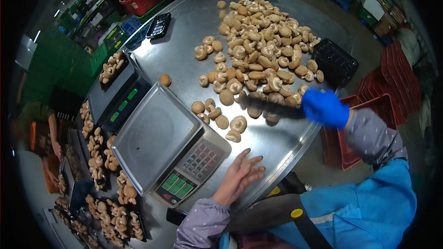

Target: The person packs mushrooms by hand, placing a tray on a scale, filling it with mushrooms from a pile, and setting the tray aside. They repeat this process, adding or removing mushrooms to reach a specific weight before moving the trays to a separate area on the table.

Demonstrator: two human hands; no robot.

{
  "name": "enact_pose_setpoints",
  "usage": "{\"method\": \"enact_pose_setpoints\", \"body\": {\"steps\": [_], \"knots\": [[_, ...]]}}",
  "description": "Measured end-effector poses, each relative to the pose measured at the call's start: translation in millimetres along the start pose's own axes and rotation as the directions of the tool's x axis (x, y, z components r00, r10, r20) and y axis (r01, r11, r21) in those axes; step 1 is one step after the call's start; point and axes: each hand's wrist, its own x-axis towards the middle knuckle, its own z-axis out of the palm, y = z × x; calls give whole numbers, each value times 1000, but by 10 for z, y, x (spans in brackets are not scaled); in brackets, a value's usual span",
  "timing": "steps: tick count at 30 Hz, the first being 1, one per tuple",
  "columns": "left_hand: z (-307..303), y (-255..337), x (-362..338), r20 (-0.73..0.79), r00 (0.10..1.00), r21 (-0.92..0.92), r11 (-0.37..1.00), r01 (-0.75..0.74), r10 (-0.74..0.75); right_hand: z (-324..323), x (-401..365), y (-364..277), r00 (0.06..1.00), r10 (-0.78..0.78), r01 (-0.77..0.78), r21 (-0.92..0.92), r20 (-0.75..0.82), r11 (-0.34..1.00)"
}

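My left hand (pixel 240 175) is bare and lies flat on the steel table (pixel 194 32), fingers spread, beside the keypad of a weighing scale (pixel 157 133) whose pan holds nothing. My right hand (pixel 325 107), in a blue glove, grips a dark flat object (pixel 272 107), blurred by motion, possibly a black tray. That object stretches left over the near edge of a large pile of brown mushrooms (pixel 258 41). A few loose mushrooms (pixel 221 117) lie between the pile and the scale.
A second scale (pixel 117 97) at the left carries a tray of mushrooms (pixel 112 67). Empty black trays sit at the table's right edge (pixel 334 62) and far side (pixel 158 25). Filled trays (pixel 99 154) line the left. Red crates (pixel 392 83) stand on the right. Another person (pixel 41 129) stands at the far left.
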Motion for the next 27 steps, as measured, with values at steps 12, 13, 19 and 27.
{"method": "enact_pose_setpoints", "body": {"steps": [12,13,19,27], "knots": [[-366,-527,454,-271,912,-597,797,92,-307,705,41,-6,763,-439,481,38,475,876],[-384,-472,548,-280,911,-599,796,80,-302,723,224,30,782,-417,472,-3,464,881],[-365,-305,913,-445,896,-485,841,-240,-1,1291,1665,-200,897,-379,338,199,228,920],[-255,-366,835,-454,891,-459,853,-248,14,2012,2510,-533,654,-267,247,134,707,960]]}}
